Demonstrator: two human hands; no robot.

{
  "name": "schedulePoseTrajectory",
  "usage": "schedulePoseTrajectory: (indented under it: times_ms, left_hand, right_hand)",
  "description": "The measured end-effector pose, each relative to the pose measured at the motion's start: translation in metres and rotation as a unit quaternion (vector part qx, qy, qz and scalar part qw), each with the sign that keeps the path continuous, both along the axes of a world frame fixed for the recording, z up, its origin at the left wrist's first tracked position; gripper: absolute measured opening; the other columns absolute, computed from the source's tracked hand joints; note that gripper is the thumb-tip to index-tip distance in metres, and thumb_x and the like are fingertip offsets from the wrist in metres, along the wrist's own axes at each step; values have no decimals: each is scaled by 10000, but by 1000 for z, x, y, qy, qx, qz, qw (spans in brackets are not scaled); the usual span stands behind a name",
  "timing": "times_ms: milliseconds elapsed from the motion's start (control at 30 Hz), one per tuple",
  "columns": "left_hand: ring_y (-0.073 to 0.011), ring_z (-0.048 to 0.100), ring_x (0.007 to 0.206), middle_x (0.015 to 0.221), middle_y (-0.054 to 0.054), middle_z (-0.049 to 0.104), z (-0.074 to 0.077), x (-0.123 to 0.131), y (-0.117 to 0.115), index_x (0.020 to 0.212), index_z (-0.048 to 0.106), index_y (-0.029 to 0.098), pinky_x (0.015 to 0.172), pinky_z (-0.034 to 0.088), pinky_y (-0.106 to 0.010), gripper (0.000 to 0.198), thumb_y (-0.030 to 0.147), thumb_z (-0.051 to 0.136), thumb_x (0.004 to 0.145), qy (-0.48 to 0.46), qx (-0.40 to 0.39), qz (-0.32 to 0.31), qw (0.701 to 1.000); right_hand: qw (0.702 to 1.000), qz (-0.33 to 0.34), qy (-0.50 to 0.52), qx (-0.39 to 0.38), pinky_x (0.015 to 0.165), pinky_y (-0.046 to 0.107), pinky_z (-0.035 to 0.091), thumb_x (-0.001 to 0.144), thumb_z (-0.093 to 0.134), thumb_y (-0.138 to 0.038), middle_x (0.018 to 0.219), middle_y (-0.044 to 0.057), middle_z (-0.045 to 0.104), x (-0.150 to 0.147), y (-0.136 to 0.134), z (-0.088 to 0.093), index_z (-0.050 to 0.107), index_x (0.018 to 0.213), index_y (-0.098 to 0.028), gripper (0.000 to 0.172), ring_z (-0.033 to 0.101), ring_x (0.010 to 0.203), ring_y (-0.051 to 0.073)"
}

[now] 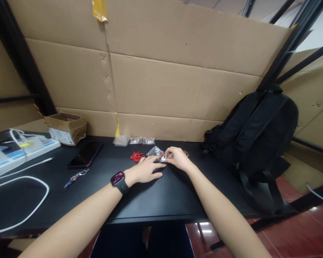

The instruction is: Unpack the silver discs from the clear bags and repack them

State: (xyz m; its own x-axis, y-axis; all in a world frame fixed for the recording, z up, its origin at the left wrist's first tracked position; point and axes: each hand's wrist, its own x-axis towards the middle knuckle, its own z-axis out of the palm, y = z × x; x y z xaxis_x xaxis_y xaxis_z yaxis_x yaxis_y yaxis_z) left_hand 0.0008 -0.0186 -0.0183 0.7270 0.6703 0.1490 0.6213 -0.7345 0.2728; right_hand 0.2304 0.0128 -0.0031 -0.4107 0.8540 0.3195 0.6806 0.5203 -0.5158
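On the black table, a clear plastic bag (154,151) lies under and beyond my fingers, with a small silver and red item (162,156) at its near right end. My left hand (148,169), wearing a black watch (119,180), lies palm down with its fingers spread, its fingertips at the bag. My right hand (177,158) pinches the edge of the bag by the silver item. A pile of red cords (137,156) sits just left of the bag. Behind are two bagged items (136,140) (149,141) and a stack of clear bags (121,140).
A black backpack (266,132) stands at the right. To the left are a phone (85,154), a keychain (75,177), a cardboard box (67,128), a white power strip (24,152) and a white cable (47,190). A roll of tape (186,153) is partly behind my right hand.
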Motion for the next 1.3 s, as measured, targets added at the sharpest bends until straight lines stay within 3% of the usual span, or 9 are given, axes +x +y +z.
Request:
schedulePoseTrajectory:
  times_ms: [200, 333, 500, 633, 900, 1100, 1300]
  left_hand:
    - [-328, 271, 1483, 1633, -68, 255, 3, -5, 1, 1383, 542, 403, 1133, 288, -595, 466, 555, 502, 944, -3, -3, -1, 1000]
    - [-298, 312, 1469, 1615, -46, 303, 4, -6, 1, 1356, 566, 386, 1136, 329, -528, 441, 527, 526, 940, -17, -2, -9, 1000]
    - [-288, 325, 1465, 1626, -38, 276, 6, -6, 1, 1371, 550, 382, 1129, 346, -504, 461, 526, 537, 933, -20, -8, -16, 1000]
    - [-285, 335, 1462, 1632, -40, 264, 6, -7, 1, 1380, 546, 383, 1123, 356, -485, 475, 521, 549, 926, -12, -9, -18, 1000]
    - [-303, 284, 1482, 1596, -42, 350, 8, -10, 3, 1312, 614, 410, 1127, 308, -533, 393, 492, 563, 931, 1, 20, -22, 1000]
    - [-330, 280, 1478, 1610, -31, 318, 14, -9, -2, 1305, 615, 422, 1123, 289, -577, 384, 473, 575, 926, -3, 7, -22, 1000]
    - [-310, 269, 1485, 1598, -23, 345, 15, -8, -1, 1288, 634, 422, 1164, 259, -532, 399, 444, 640, 890, -20, 4, -50, 999]
  right_hand:
    - [994, -38, -68, 82, 723, 245, 450, 707, 851, -255, 884, 22, 638, -11, 0, -2, 697, 858, -182, 227, 610, 785, 153]
    - [994, 8, -85, 70, 772, 258, 461, 815, 751, -251, 943, 54, 666, -10, -4, 3, 757, 942, -191, 141, 630, 838, 165]
    - [994, 35, -81, 66, 779, 260, 479, 821, 721, -155, 992, 53, 675, -3, -5, 4, 760, 1000, -200, 188, 634, 823, 156]
    - [991, -2, -78, 111, 811, 278, 473, 805, 762, -237, 1002, 40, 640, -6, -5, 2, 704, 984, -205, 191, 617, 926, 182]
    - [977, -63, -142, 144, 803, 298, 454, 878, 673, -350, 1094, 59, 620, -17, -8, 1, 601, 1148, -235, 302, 605, 998, 210]
    - [970, -53, -191, 144, 851, 326, 458, 861, 642, -272, 1165, 73, 616, -21, -12, 0, 578, 1235, -237, 381, 583, 1007, 226]
    - [963, -103, -212, 132, 867, 353, 465, 854, 630, -254, 1187, 90, 608, -37, -5, -7, 575, 1228, -237, 378, 560, 1065, 257]
